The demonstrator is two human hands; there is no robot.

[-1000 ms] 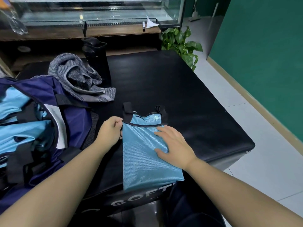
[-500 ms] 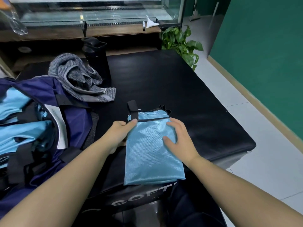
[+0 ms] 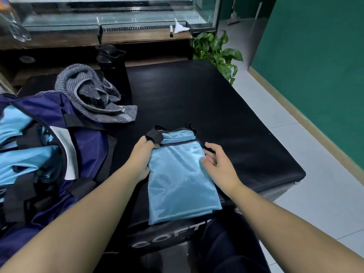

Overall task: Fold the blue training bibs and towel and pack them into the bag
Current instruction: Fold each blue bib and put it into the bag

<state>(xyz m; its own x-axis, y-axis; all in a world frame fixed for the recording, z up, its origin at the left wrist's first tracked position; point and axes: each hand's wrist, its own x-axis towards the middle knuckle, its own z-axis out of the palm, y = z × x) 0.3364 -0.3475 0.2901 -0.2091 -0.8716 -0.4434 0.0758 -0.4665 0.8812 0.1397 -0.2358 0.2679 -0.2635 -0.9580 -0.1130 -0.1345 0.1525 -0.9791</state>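
A folded light blue training bib (image 3: 181,178) with black trim lies on the black padded table (image 3: 226,119), near its front edge. My left hand (image 3: 142,154) grips the bib's upper left corner, fingers tucked under the black strap. My right hand (image 3: 215,161) holds the bib's right edge, with the fingertips curled under it. A navy bag (image 3: 84,142) stands open at the left with several blue bibs (image 3: 29,160) inside. A grey striped towel (image 3: 90,95) lies crumpled behind the bag.
A black flask (image 3: 113,69) stands behind the towel. A potted plant (image 3: 216,50) is at the table's far right corner. A wooden shelf with a glass case (image 3: 118,16) runs along the back. Tiled floor and a green wall are at the right.
The bib's top with the black straps has been folded down towards me, making the bib shorter. My left hand moved onto the strap corner and my right hand slid to the right edge.
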